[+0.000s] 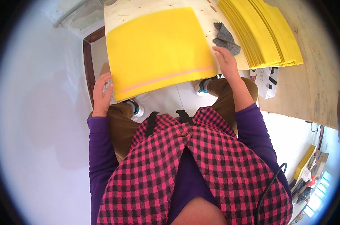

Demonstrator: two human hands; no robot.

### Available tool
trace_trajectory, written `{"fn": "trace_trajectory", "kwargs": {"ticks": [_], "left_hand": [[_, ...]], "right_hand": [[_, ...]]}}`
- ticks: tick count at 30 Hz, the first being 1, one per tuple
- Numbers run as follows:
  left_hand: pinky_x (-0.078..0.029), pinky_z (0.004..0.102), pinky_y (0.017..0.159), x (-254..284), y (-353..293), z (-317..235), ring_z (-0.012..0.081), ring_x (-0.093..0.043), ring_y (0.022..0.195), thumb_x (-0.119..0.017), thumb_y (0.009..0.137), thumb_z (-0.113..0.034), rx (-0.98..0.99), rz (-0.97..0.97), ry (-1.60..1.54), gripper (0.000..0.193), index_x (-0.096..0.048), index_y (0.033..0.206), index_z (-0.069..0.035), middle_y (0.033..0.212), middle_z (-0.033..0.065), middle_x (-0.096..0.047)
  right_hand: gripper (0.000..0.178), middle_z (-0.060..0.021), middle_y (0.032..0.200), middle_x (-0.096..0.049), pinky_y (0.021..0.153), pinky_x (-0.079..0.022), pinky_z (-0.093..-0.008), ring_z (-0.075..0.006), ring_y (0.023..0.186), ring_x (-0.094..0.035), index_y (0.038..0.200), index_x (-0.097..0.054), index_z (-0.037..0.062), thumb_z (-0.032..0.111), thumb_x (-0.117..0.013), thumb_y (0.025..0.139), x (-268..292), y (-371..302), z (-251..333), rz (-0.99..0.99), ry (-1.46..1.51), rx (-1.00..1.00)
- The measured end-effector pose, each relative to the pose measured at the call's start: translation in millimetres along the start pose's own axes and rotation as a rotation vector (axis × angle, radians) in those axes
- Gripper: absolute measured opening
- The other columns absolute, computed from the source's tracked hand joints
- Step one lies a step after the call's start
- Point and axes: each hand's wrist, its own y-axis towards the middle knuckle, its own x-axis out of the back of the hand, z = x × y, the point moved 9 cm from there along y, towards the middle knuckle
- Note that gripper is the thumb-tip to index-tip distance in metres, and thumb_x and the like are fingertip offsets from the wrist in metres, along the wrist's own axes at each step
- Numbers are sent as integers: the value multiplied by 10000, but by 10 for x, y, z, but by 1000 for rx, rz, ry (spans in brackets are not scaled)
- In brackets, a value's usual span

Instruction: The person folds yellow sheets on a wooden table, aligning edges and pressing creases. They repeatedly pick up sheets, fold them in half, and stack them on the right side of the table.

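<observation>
A large flat yellow sheet (158,45) lies on the pale wooden board, with a pink strip (168,79) running along its near edge. At the sheet's near left corner is my left hand (102,93), its fingers curled around a small crumpled whitish thing (107,86) too small to name. My right hand (227,63) is by the sheet's right edge, fingers stretched out and thumb apart, gripping nothing that shows. I cannot tell whether its fingertips touch the sheet. Just beyond that hand lies a crumpled dark grey cloth (226,38).
Two stacks of folded yellow sheets (254,33) rest at the right of the board (119,17). A white bag (268,82) stands below its right edge. My legs are under the board's near edge. A white wall (42,112) rises at the left.
</observation>
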Motion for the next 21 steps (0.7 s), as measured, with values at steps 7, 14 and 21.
{"fn": "trace_trajectory", "kwargs": {"ticks": [7,14,21], "left_hand": [[-304,347,1095,-148,100,313,258,-413,1312,-494,979,-259,360,-130,-564,439,-476,1337,-6,1399,160,-453],[-291,349,1103,-317,120,286,259,-395,1325,-474,986,-279,417,-82,-643,462,-450,1353,-1,1414,161,-433],[-279,351,1112,-258,132,253,260,-376,1338,-454,992,-300,402,-96,-614,485,-425,1370,4,1429,162,-413]], "right_hand": [[563,-157,1411,-467,1091,-303,-312,-242,1319,-422,1398,-422,6,398,-458,995,-237,88,-68,-5,280,-201],[628,-166,1440,-429,1113,-272,-324,-247,1351,-378,1411,-409,12,469,-451,981,-365,-17,-38,67,297,-237],[475,-121,1343,-518,1076,-327,-324,-212,1268,-469,1337,-490,-2,332,-463,1001,-211,-31,-122,12,319,-210]]}}
